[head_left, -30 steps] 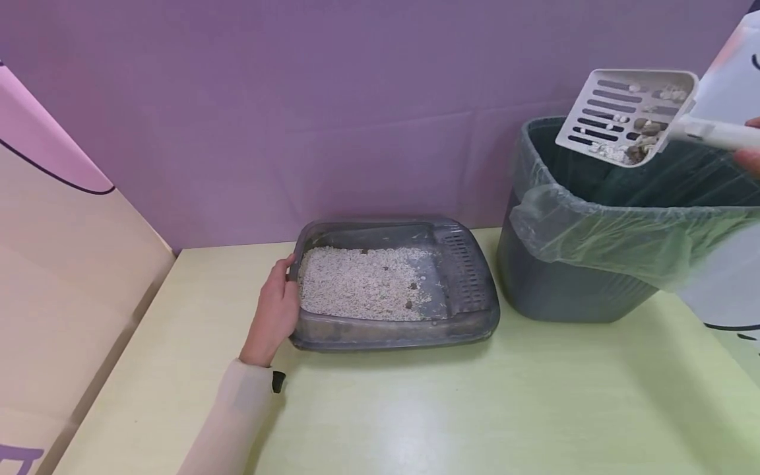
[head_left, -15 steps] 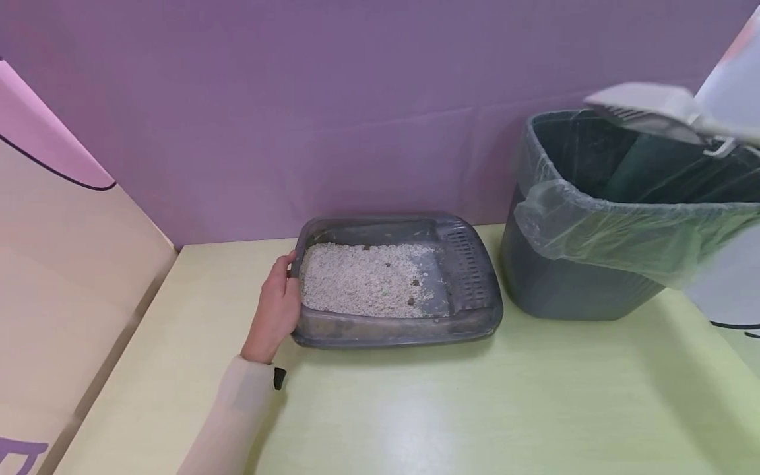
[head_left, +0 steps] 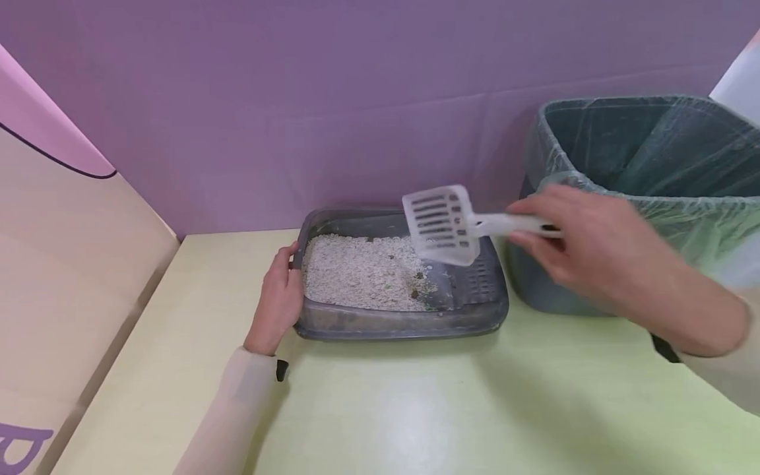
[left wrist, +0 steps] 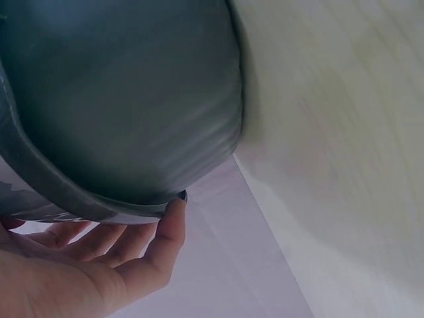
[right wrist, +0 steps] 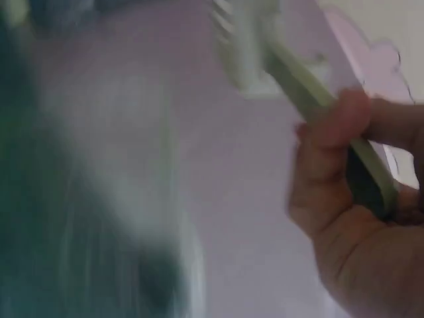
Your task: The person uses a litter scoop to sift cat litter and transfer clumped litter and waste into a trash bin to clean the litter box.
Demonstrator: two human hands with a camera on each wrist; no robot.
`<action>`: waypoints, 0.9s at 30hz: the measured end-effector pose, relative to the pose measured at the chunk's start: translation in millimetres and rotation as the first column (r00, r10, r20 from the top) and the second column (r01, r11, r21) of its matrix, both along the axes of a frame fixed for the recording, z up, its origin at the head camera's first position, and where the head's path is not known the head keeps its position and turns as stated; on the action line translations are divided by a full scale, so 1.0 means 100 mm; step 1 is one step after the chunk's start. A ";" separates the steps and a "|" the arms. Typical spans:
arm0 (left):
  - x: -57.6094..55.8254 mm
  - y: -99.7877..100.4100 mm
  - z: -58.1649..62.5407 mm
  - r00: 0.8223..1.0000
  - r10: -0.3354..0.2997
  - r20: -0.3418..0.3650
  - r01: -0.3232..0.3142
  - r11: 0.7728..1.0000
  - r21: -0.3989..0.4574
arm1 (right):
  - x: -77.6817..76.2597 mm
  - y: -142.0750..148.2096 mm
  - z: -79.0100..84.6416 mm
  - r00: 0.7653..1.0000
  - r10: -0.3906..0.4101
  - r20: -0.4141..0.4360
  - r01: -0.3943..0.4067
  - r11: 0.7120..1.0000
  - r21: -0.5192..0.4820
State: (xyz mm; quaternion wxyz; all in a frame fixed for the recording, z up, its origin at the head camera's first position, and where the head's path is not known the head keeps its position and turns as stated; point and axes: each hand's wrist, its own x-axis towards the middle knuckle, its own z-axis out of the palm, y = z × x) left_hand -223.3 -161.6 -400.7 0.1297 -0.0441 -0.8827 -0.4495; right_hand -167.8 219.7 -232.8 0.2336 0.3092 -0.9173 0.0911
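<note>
A grey litter box (head_left: 392,325) stands on the table, with pale litter (head_left: 356,274) spread over its left and middle. A few dark clumps (head_left: 418,287) lie near the litter's right edge. My left hand (head_left: 276,300) grips the box's left rim; in the left wrist view its fingers (left wrist: 169,238) curl up under that rim. My right hand (head_left: 605,244) holds a white slotted litter scoop (head_left: 442,224) by its handle, the scoop head over the right half of the box. Its slots look bare. The right wrist view is blurred but shows the fingers wrapped round the handle (right wrist: 301,83).
To the right of the box stands a tall grey trash bin (head_left: 552,287) lined with a clear bag (head_left: 700,211), its rim higher than the box. A purple backdrop (head_left: 297,112) rises behind, and a pale panel (head_left: 59,264) bounds the table (head_left: 380,409) on the left.
The scoop, holding clumps and litter over the bin, was tipped over, then carried left by my right hand to above the litter box. My left hand stays on the box rim.
</note>
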 end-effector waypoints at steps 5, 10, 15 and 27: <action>-0.01 0.03 0.01 1.000 0.000 0.006 0.000 1.000 0.003 | -0.30 -0.39 -0.16 0.929 -0.062 0.364 0.017 0.992 0.126; -0.02 0.03 0.00 1.000 0.014 0.002 -0.014 1.000 -0.003 | -0.63 -0.55 -0.15 0.869 -0.093 0.487 -0.024 0.973 0.228; -0.01 0.02 0.00 1.000 0.014 0.000 -0.014 1.000 0.000 | -0.82 -0.56 -0.06 0.751 -0.112 0.651 -0.098 0.956 0.278; 0.00 0.00 0.03 1.000 0.014 -0.019 -0.014 1.000 0.006 | -0.96 -0.46 -0.29 0.634 0.012 0.773 -0.187 0.973 0.138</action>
